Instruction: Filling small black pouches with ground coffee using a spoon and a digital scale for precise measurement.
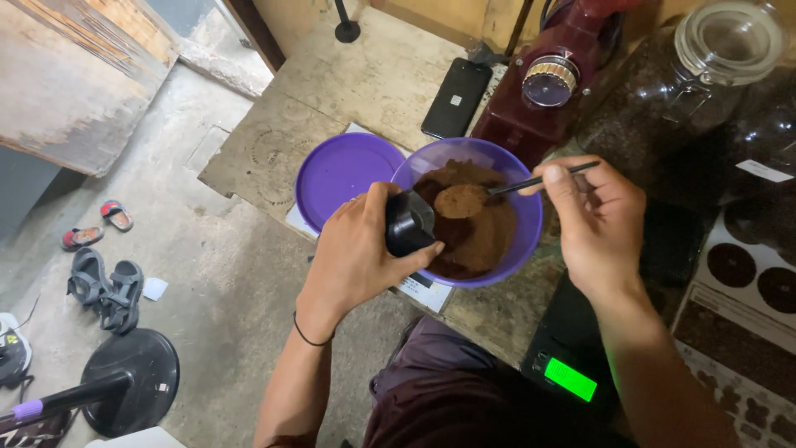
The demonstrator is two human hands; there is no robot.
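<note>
A black phone (456, 97), dark-red grinder (539, 91), glass jar (696, 75) and sandals (106, 290).

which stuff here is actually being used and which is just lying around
In use: left hand holding small black cup; right hand holding spoon of brown powder; purple bowl.

Lying about: purple lid, black phone, red grinder, glass jar, scale, sandals.

Bowl (526, 224) on table (365, 79), lid (344, 174) left of it, phone (456, 97) behind, scale (572, 365) right front.

Purple bowl (531, 217), brown powder (485, 232), seemingly black cup (408, 222)
</note>
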